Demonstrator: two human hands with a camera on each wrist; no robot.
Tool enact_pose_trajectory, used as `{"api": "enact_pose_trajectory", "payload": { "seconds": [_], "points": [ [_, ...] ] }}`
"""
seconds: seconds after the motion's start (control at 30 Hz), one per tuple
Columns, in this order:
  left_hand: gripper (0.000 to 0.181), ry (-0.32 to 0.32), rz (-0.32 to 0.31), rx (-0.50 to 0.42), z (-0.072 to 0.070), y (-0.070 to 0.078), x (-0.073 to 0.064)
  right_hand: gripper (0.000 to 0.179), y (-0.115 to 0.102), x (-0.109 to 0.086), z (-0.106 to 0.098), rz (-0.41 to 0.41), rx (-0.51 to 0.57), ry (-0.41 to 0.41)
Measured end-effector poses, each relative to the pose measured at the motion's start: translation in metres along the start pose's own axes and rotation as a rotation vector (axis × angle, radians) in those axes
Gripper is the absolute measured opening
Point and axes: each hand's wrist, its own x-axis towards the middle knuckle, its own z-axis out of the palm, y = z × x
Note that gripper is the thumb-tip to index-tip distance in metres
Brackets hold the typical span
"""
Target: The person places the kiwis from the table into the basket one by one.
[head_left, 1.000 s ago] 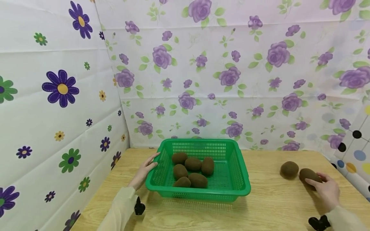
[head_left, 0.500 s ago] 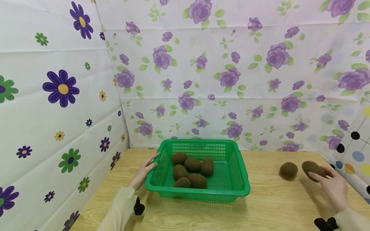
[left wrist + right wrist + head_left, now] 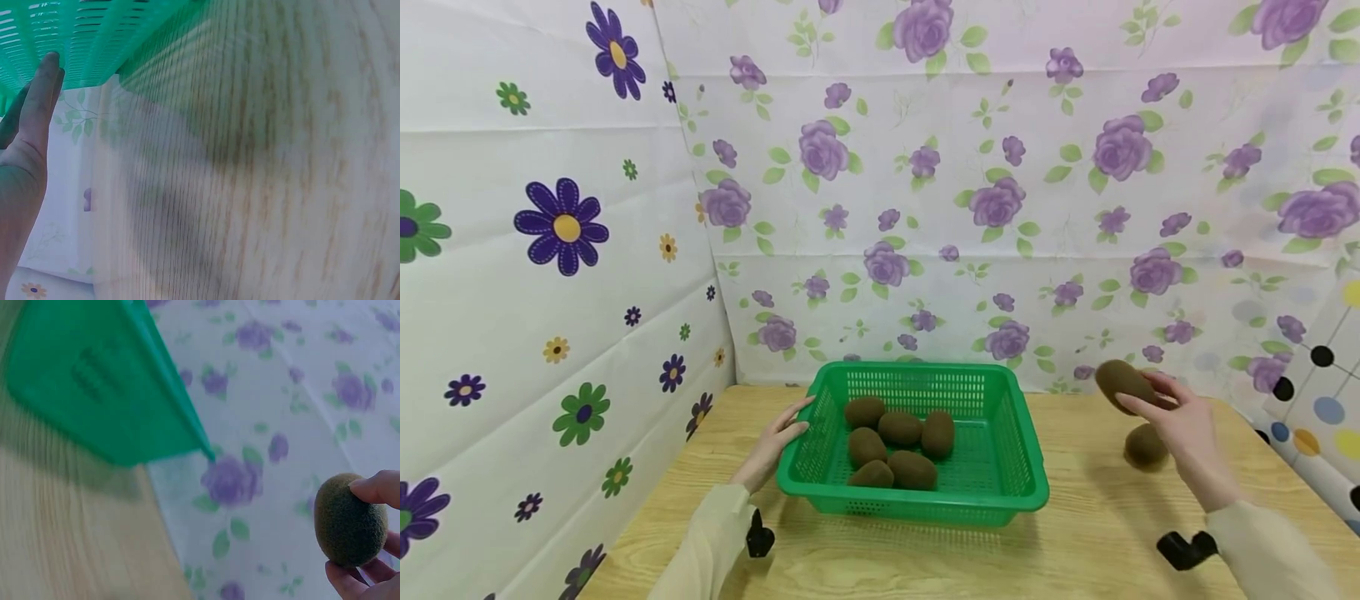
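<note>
My right hand [image 3: 1183,425] grips a brown, fuzzy kiwi [image 3: 1123,386] between thumb and fingers, raised above the table at the right. The right wrist view shows this kiwi [image 3: 350,520] with the thumb on its upper side and fingers underneath. A second kiwi [image 3: 1145,447] lies on the table below, partly covered by that hand. My left hand [image 3: 772,446] rests at the left rim of a green plastic basket [image 3: 917,501]. In the left wrist view its straight fingers [image 3: 40,103] lie against the basket's slotted outer wall. Several kiwis [image 3: 900,427] lie in the basket's left half.
The wood-grain table [image 3: 895,562] carries the basket near its back edge. Behind it hangs a sheet with purple roses [image 3: 996,202], and a daisy-patterned sheet [image 3: 567,227] closes off the left. A dotted cloth [image 3: 1328,408] borders the right side.
My right hand has lifted the kiwi off the table and carried it up and to the left, past the other loose kiwi. The left hand and basket have stayed in place.
</note>
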Motion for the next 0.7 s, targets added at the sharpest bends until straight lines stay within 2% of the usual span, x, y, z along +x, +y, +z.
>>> {"api": "enact_pose_trajectory", "payload": {
  "seconds": [0.17, 0.33, 0.5, 0.7],
  "points": [
    [0.048, -0.001, -0.029, -0.037, 0.0, 0.0, 0.0, 0.069, -0.031, 0.0, 0.032, -0.026, 0.066, -0.101],
    [0.049, -0.014, -0.032, -0.021, -0.001, 0.0, 0.0, 0.067, -0.05, 0.003, 0.062, -0.056, 0.157, -0.197],
    [0.049, -0.028, -0.032, -0.046, -0.003, -0.002, 0.001, 0.068, -0.064, 0.012, 0.095, -0.007, 0.177, -0.281],
    [0.05, -0.048, -0.045, -0.086, -0.004, -0.002, 0.002, 0.058, -0.073, 0.021, 0.133, 0.066, 0.14, -0.287]
  ]
}}
